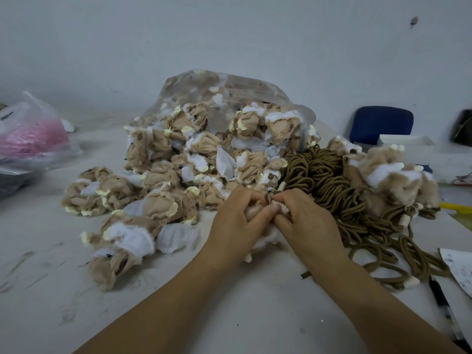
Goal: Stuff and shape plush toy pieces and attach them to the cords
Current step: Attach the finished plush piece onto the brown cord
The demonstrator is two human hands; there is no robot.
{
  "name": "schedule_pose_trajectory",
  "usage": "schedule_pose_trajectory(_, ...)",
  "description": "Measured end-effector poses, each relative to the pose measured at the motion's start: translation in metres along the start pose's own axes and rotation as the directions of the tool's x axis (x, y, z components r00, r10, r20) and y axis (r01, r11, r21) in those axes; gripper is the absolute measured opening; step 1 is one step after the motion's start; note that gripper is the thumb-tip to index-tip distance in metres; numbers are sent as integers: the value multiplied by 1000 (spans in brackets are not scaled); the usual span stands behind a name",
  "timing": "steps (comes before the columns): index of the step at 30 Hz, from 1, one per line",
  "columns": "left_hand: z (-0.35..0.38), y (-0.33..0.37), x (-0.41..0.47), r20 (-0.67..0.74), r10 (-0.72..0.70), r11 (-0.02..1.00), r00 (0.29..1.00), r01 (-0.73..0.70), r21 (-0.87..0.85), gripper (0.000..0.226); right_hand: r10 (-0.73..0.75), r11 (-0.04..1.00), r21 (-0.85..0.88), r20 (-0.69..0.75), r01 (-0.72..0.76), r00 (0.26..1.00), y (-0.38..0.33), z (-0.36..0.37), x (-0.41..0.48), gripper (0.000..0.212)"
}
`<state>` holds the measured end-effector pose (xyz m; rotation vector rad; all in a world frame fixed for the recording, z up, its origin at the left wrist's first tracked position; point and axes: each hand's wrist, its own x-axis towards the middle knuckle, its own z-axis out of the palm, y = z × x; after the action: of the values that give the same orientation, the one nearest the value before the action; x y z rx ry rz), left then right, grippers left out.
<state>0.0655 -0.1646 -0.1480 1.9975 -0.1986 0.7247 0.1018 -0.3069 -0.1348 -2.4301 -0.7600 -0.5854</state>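
step: attaching plush piece to cord
left hand: curled round plush piece
right hand: pinches cord end — at fingertips
next: likely seat cord, tighten

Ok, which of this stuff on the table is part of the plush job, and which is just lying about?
Job: plush piece, gripped by left hand and right hand; cords; plush pile; clear bag.
Lying about: pink bag; chair; pen; paper.

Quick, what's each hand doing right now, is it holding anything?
Left hand: closed, gripping the plush piece.
Right hand: closed, pinching the cord end against that piece.
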Motion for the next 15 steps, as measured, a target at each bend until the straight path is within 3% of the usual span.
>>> schedule_pose_trajectory(7, -7, -5, 3, -29, -169, 980, 985, 165, -113, 13, -56, 989, 138, -29, 59, 998, 4, -2, 0, 32)
schedule_pose_trajectory(11, -11, -5, 3, -6, -234, 953, 972, 228, -199, 19, -20, 921, 389, 8, 15, 1000, 10, 0, -2, 19)
schedule_pose_trajectory(15, -11, -2, 3, 17, -264, 930, 964, 259, -260, 19, -36, 918, 396, 14, 27, 999, 12, 6, -3, 13)
